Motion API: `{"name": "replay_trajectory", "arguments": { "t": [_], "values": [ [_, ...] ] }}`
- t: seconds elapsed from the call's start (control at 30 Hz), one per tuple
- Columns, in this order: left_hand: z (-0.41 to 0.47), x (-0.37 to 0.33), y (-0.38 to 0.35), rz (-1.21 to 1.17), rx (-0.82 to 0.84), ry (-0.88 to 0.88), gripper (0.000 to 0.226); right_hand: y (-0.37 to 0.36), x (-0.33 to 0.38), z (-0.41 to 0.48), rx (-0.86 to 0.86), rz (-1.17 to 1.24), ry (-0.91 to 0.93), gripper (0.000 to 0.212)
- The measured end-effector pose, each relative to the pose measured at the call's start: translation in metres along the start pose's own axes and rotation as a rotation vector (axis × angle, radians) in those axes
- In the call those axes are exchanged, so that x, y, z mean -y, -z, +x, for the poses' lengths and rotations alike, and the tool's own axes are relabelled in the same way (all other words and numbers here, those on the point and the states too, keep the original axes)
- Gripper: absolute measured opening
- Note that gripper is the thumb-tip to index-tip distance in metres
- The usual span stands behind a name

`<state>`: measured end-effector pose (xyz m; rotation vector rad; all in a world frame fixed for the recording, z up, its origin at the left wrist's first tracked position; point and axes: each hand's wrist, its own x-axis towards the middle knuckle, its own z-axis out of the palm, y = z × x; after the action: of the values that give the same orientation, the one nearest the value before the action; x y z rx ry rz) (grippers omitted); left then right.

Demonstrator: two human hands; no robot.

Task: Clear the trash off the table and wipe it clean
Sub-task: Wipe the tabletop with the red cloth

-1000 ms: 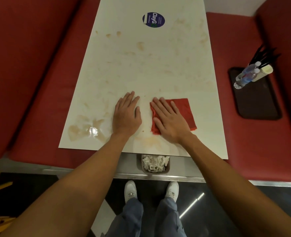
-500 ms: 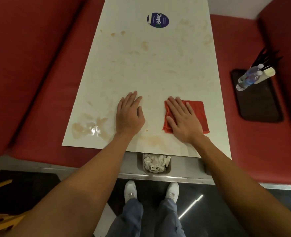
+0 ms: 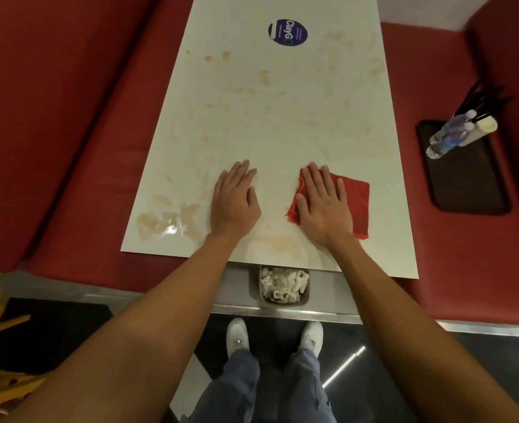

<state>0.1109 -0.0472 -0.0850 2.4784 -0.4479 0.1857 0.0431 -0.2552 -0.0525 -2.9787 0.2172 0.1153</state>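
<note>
A long white table (image 3: 276, 117) is smeared with brownish stains, with a wet patch near its front left corner (image 3: 166, 224). A folded red cloth (image 3: 355, 203) lies flat on the table's near right part. My right hand (image 3: 322, 206) presses on the cloth with straight, spread fingers. My left hand (image 3: 233, 203) rests flat on the bare table to the left of the cloth, fingers straight. A small grey bin (image 3: 284, 285) full of crumpled white paper sits below the table's near edge.
Red bench seats flank the table on both sides. A dark tray (image 3: 465, 184) lies on the right seat with a water bottle (image 3: 447, 135) and dark utensils. A round blue sticker (image 3: 287, 32) marks the table's far end. My feet stand below the bin.
My right hand has slid the red cloth to the right across the table's near part. My left hand has stayed flat in about the same place.
</note>
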Motion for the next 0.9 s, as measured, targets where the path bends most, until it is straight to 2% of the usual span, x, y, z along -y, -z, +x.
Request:
{"name": "replay_trajectory", "arguments": {
  "t": [0.03,0.1,0.2,0.23,0.3,0.37,0.4,0.5,0.57,0.67,0.73,0.83,0.9],
  "values": [
    [0.000,-0.001,0.000,0.004,0.005,0.000,0.048,-0.002,0.013,-0.002,-0.004,0.006,-0.010,0.065],
    [0.000,-0.002,0.001,0.010,0.016,0.002,0.048,-0.006,0.027,-0.023,0.008,0.001,0.121,0.065],
    [-0.003,0.003,0.005,0.017,0.041,-0.012,0.048,-0.005,-0.004,-0.059,0.055,-0.024,0.328,0.065],
    [-0.005,0.004,0.007,0.020,0.044,-0.017,0.048,-0.003,-0.015,-0.060,0.056,-0.030,0.304,0.065],
    [-0.010,0.006,0.008,0.030,0.043,-0.025,0.048,-0.002,-0.018,-0.049,0.020,-0.025,0.117,0.065],
    [-0.012,0.005,0.008,0.049,0.036,-0.024,0.049,-0.005,0.005,-0.038,0.002,-0.002,-0.040,0.066],
    [-0.012,0.005,0.008,0.056,0.037,-0.022,0.049,-0.006,0.018,-0.040,0.005,-0.003,-0.039,0.066],
    [-0.012,0.004,0.008,0.050,0.039,-0.025,0.049,-0.008,0.015,-0.070,0.023,-0.025,0.242,0.066],
    [-0.012,0.005,0.009,0.043,0.030,-0.027,0.049,-0.004,-0.012,-0.076,0.044,-0.037,0.315,0.066],
    [-0.014,0.004,0.008,0.040,0.027,-0.021,0.049,-0.003,-0.007,-0.055,0.003,-0.029,0.017,0.067],
    [-0.013,0.004,0.008,0.047,0.025,-0.019,0.049,-0.005,0.018,-0.047,0.014,-0.010,-0.040,0.068],
    [-0.013,0.004,0.008,0.052,0.025,-0.014,0.048,-0.007,0.011,-0.075,0.052,-0.054,0.280,0.067],
    [-0.012,0.004,0.008,0.046,0.021,-0.013,0.048,-0.001,-0.019,-0.081,0.081,-0.052,0.357,0.067]
  ]
}}
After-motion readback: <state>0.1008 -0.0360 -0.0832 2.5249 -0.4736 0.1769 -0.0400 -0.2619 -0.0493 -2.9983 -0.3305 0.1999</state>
